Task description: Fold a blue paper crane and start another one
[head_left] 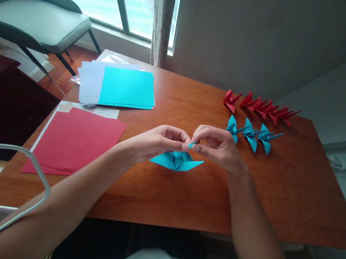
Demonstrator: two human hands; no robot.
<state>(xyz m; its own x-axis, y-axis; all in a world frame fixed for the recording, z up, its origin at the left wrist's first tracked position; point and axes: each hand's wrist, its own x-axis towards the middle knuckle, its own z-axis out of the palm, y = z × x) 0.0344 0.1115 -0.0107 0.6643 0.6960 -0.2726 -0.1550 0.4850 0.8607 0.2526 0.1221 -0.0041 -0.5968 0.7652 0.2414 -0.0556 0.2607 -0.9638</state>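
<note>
Pinched shut on one thin blue point, fingertip to fingertip: left hand (158, 142) from one side, right hand (218, 146) from the other, thumbs and forefingers meeting on the raised tip of the half-folded blue crane (177, 160). Held just above the table (163, 200), near its middle, wings spread flat below the knuckles.

Just beyond the right hand, three finished blue cranes (250, 133) in a close row, tails overlapping. Farther back toward the wall, a tighter row of red cranes (260, 106).

To the left, a red sheet (76, 140), its near corner close to the table's left edge. Behind that, a turquoise sheet (127, 87) topping a stack of pale lilac paper (88, 78) at the far-left corner.

Bare wood from the hands up to the near edge, and more along the right side. Off the far-left corner, a grey chair (37, 18).
</note>
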